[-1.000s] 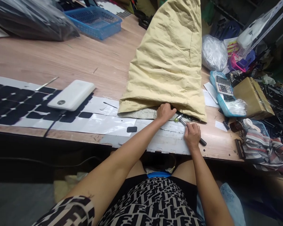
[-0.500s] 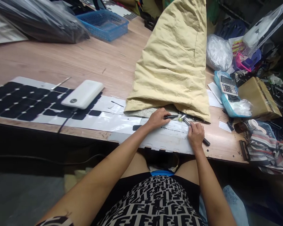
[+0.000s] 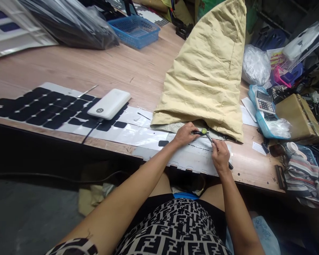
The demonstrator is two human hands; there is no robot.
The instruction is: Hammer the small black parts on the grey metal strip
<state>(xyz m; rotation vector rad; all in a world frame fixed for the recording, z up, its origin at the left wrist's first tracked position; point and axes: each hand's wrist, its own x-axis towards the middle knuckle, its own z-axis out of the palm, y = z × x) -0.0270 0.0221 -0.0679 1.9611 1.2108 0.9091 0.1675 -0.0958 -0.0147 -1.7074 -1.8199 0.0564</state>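
My right hand (image 3: 221, 156) is closed around the shaft of a small hammer (image 3: 210, 137), whose black grip end shows below the hand. The hammer's round yellow-green face is turned up, and its head is at the tip of a slim black piece (image 3: 195, 132). My left hand (image 3: 185, 134) is closed on that piece, which I cannot name more exactly. Both hands are over a pale board (image 3: 191, 156) at the table's near edge. Just beyond them lies the open end of a large yellow fabric bag (image 3: 202, 78), its grey lining showing.
Left of the hands, a white power bank (image 3: 110, 103) with a dark cable lies on a sheet of black rounded pieces (image 3: 50, 106). Farther back stands a blue basket (image 3: 135, 32). At right are a calculator (image 3: 265, 102), a cardboard box (image 3: 299, 117) and a striped cloth (image 3: 303, 173).
The hammer head has turned so its yellow-green face points up, and it is closer to the piece in my left hand. The whole view has shifted, with the table sliding right in the picture.
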